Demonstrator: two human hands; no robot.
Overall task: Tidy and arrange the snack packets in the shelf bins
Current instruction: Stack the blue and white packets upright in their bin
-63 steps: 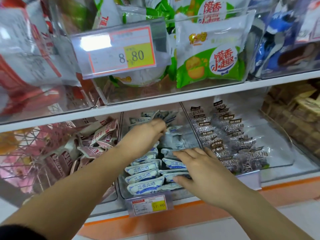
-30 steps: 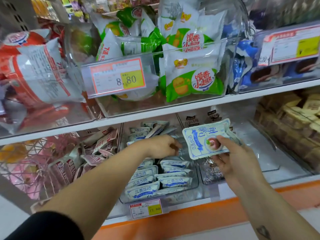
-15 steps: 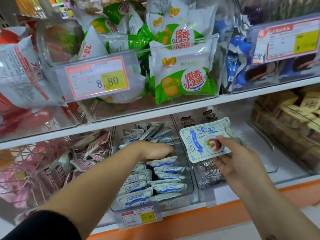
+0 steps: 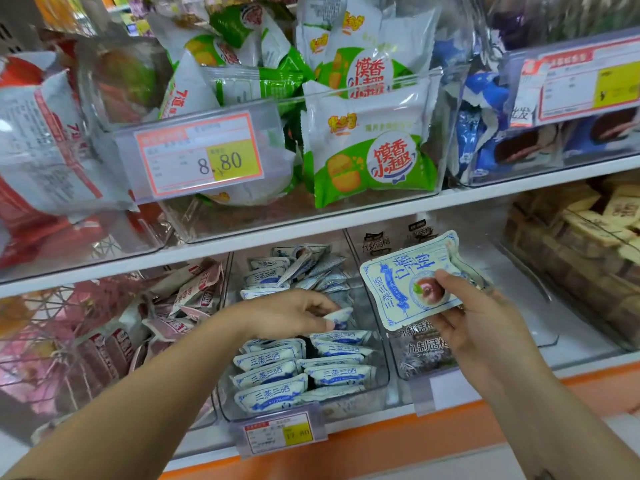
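Note:
A clear bin (image 4: 382, 375) on the lower shelf holds several white-and-blue snack packets (image 4: 270, 375) in rows. My left hand (image 4: 287, 313) reaches into this bin and pinches the corner of one small packet (image 4: 339, 315) in the middle. My right hand (image 4: 481, 323) holds a flat white-and-blue packet (image 4: 401, 289) with a plum picture, lifted above the neighbouring bin of dark plum packets (image 4: 426, 351). My thumb lies on the packet's face.
Left of the middle bin sits a bin of pink-and-white packets (image 4: 187, 296). Brown packets (image 4: 588, 230) fill the bin at the right. The upper shelf carries green-and-white bags (image 4: 370, 157), red bags (image 4: 41, 150) and blue packets (image 4: 485, 126). Price tags (image 4: 197, 154) hang on the bin fronts.
My right hand lifted a white-and-blue packet out of the middle bin and holds it up at the right. My left hand drew back from the bin's rear to its middle.

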